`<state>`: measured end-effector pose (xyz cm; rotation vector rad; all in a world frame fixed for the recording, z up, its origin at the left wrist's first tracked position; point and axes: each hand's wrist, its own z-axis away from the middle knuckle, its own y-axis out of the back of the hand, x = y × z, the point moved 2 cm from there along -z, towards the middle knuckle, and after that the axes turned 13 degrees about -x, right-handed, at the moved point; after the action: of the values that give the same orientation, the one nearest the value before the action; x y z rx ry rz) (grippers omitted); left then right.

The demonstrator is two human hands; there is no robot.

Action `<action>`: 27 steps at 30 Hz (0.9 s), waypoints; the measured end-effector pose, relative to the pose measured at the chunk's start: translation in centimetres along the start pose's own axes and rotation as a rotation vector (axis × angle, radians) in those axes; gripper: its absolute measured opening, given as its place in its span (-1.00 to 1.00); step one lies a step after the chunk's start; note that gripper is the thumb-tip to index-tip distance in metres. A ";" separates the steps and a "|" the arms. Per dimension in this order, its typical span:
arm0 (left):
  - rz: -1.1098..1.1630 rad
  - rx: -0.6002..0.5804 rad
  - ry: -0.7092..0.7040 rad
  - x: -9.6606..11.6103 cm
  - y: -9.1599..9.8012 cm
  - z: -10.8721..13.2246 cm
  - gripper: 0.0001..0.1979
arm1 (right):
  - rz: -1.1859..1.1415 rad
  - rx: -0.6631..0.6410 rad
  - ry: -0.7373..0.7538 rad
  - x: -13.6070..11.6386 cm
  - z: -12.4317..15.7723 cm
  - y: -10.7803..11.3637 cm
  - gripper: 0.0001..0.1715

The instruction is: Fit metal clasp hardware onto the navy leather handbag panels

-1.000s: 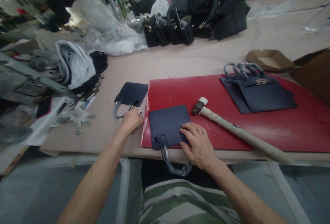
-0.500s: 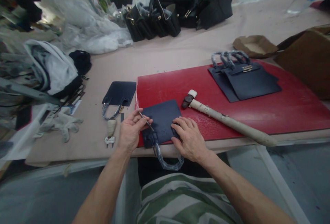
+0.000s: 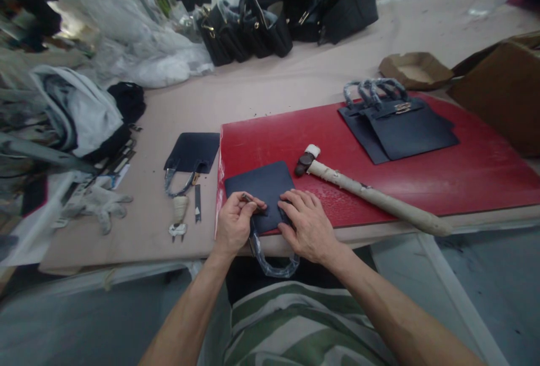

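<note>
A dark navy bag panel [image 3: 259, 177] lies at the front left of a red board [image 3: 253, 138]. Its plastic-wrapped handle [image 3: 276, 270] hangs over the table's front edge. My left hand [image 3: 234, 224] pinches a thin metal rod-like tool [image 3: 248, 199] low over the panel's left half; fingers hide part of it, and I cannot tell whether its tip touches. My right hand [image 3: 307, 224] rests on the panel's right side near the handle base, fingers slightly bent and apart. A hammer with a wrapped handle [image 3: 371, 193] lies on the board, right of this hand.
Left of the board lie another navy panel [image 3: 192, 148], a two-pronged tool [image 3: 179, 217], a metal strip [image 3: 198, 200] and a glove [image 3: 103, 204]. Navy bag pieces [image 3: 417, 134] sit at the board's right. Black bags [image 3: 270, 28] stand behind; a cardboard box [image 3: 502, 87] is far right.
My left hand has moved right and inward over the panel with the metal tool, now covering the left handle base. My right hand stays in place. The view has shifted slightly.
</note>
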<state>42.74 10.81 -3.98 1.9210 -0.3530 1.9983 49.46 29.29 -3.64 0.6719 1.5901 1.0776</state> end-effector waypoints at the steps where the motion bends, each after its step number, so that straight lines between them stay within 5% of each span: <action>1: -0.005 0.003 0.000 0.0 0.0 0.0 -0.81 | -0.001 -0.002 0.000 0.0 0.0 0.0 -0.55; 11: 0.053 -0.001 -0.003 -0.3 0.2 -0.1 -0.80 | -0.012 -0.009 -0.005 0.0 0.0 0.0 -0.54; 22: -0.375 -0.115 -0.146 0.0 0.3 0.5 -0.87 | -0.071 -0.001 0.034 0.2 0.1 0.0 -0.54; 27: -0.455 -0.162 -0.168 0.3 0.2 0.4 -0.85 | -0.135 0.222 0.066 2.6 0.3 2.6 -0.64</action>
<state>43.05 10.50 -3.66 1.8680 -0.0994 1.4785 48.76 32.67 -2.51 0.6699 1.8028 0.8390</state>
